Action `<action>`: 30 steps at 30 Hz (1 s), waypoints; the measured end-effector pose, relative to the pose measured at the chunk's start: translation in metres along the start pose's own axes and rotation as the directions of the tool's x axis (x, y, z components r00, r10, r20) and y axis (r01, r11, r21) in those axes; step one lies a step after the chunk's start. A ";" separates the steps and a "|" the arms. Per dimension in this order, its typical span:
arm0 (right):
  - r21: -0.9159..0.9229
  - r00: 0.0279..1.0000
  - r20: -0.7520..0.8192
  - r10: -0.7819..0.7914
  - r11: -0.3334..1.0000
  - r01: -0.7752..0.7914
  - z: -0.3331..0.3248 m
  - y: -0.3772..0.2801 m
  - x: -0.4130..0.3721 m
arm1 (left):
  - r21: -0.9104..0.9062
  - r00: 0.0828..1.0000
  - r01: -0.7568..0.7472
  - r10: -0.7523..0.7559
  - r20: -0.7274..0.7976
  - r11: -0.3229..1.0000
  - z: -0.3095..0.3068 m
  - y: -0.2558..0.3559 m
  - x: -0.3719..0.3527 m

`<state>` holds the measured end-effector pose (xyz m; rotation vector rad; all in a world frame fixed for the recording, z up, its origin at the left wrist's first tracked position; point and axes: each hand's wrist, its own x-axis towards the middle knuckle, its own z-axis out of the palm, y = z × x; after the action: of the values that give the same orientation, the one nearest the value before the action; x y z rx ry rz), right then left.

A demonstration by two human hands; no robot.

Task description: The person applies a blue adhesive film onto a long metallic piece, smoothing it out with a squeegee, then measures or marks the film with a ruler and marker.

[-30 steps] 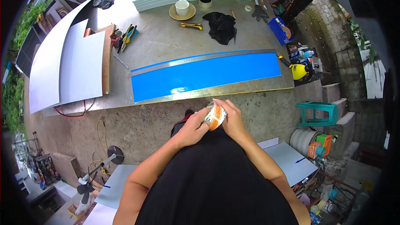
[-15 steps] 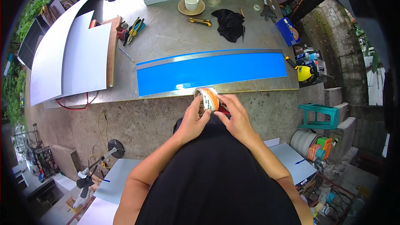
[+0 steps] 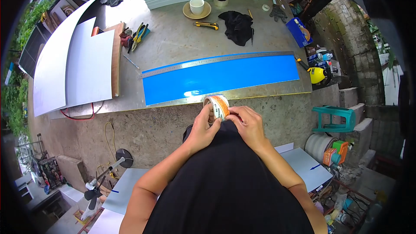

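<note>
A roll of tape [image 3: 221, 106] with orange and white printing is held in front of my body, just off the table's near edge. My left hand [image 3: 203, 128] is closed round its left side, fingers reaching into the core and thumb on the near rim. At the roll's right side my right hand [image 3: 249, 125] is closed in a pinch, thumb and fingertips against the tape; whether a loose end is between them is hidden. Beyond the roll lies a blue glossy sheet [image 3: 221, 76] on the table, a long metal ruler [image 3: 208, 62] along its far edge.
On the metal table [image 3: 173, 30] are a yellow utility knife [image 3: 206, 25], a cup [image 3: 196, 5] on a saucer, a black cloth [image 3: 237, 27], pliers [image 3: 139, 37] and a pencil [image 3: 131, 62]. White panels [image 3: 89, 67] cover its left side. A green stool [image 3: 333, 119] stands right.
My right hand's fingers have drawn together into a tighter pinch beside the roll. The left hand keeps its hold, and the view has shifted slightly.
</note>
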<state>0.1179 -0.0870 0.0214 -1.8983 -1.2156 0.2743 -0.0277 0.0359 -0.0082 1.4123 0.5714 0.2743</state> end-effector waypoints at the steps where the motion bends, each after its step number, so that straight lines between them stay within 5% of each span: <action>1: 0.015 1.000 -0.001 0.027 1.000 -0.027 0.000 0.002 0.000 | 0.001 1.000 0.003 -0.003 0.006 1.000 0.000 -0.001 0.001; 11: 0.175 0.953 0.067 0.296 0.937 -0.303 0.001 0.011 -0.006 | 0.203 0.998 -0.066 0.062 0.026 0.977 0.002 0.000 0.006; 24: 0.195 0.962 0.028 0.271 0.943 -0.271 -0.001 0.003 -0.005 | 0.256 0.996 -0.089 0.088 0.017 0.963 0.001 0.005 0.005; 30: 0.198 0.927 0.181 0.327 0.912 -0.360 -0.012 0.003 0.001 | 0.343 0.991 -0.134 0.129 0.039 0.930 -0.001 0.009 0.003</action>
<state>0.1277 -0.0927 0.0266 -1.9056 -0.8862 0.7224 -0.0246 0.0394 0.0005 1.7962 0.5292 0.2787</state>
